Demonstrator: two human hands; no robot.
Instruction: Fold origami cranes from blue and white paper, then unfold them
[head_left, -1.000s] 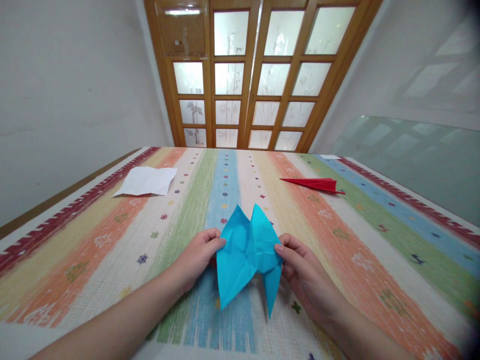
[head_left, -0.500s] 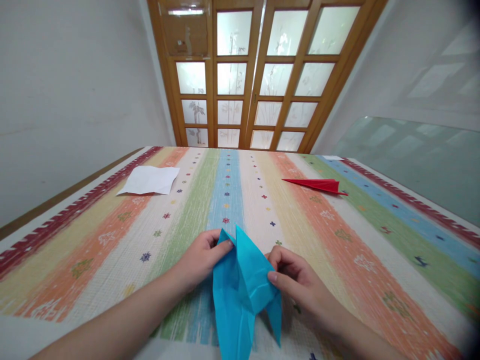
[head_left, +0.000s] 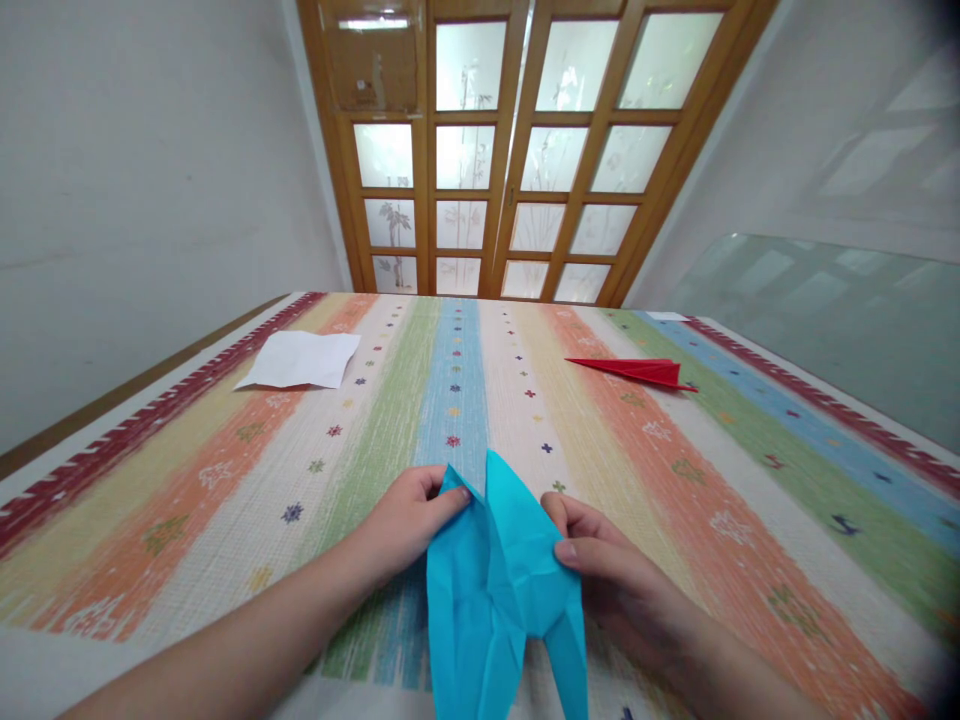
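Between my two hands is a folded sheet of blue paper (head_left: pixel 499 580), creased into pointed flaps. Two points stick up at its far end, and two longer flaps hang toward the near edge of the view. My left hand (head_left: pixel 420 515) pinches the upper left flap, thumb on top and fingers behind the paper. On the other side, my right hand (head_left: pixel 596 545) grips the right edge between thumb and fingers. The paper's lowest tip runs out of view at the bottom.
A red folded paper plane (head_left: pixel 634 371) lies farther off on the right of the striped tablecloth (head_left: pixel 390 400). To the left rests a white sheet of paper (head_left: pixel 300 360). Beyond the table stand wooden doors with glass panes (head_left: pixel 469 155), and a glass board (head_left: pixel 832 330) leans at the right wall.
My right hand has moved slightly right, drawing the blue paper wider. The gap between its two upper points has grown, and the lower flaps have spread. My left hand keeps its pinch.
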